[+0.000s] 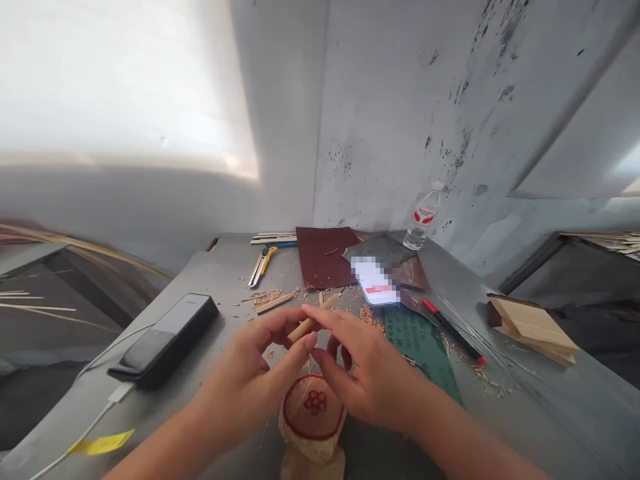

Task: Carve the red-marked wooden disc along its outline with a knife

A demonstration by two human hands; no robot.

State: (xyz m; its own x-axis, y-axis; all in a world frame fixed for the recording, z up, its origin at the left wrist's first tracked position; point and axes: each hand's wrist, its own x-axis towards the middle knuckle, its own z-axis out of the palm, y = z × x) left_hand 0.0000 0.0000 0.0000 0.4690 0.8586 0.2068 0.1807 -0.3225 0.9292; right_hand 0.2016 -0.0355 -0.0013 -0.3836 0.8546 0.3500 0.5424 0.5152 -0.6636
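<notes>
At the left of the grey table (220, 273) lies a black device (165, 340), a white cable (100, 417) plugged into its near end and a yellow tag (103, 443) on the cable. Farther off and to the right, a yellow-handled utility knife (263, 267) rests with nothing gripping it; nearer than it, wood shavings (270, 298) lie scattered. The left hand (250, 367) grasps a slim wooden rod (303, 330) between thumb and fingers, above the near middle of the table. Just below it, nearest the person, stands a pale wooden piece (315, 427) bearing 1 red ring and 1 red flower outline; the marking looks complete, while I see no clear cutting along the flower. On the far side is a dark red sheet (325, 260). The right hand (360, 353) has its fingertips over the rod; whether they grip or merely steady it, I cannot tell. The shavings suggest whittling is well along, and the rod looks mostly rounded, though how much shaping remains is unclear. Farther right lie a lit phone (375, 283), a green sheet (425, 347), a bottle (423, 220), a red-capped marker (455, 332) and, rightmost, a wood block (535, 327).
</notes>
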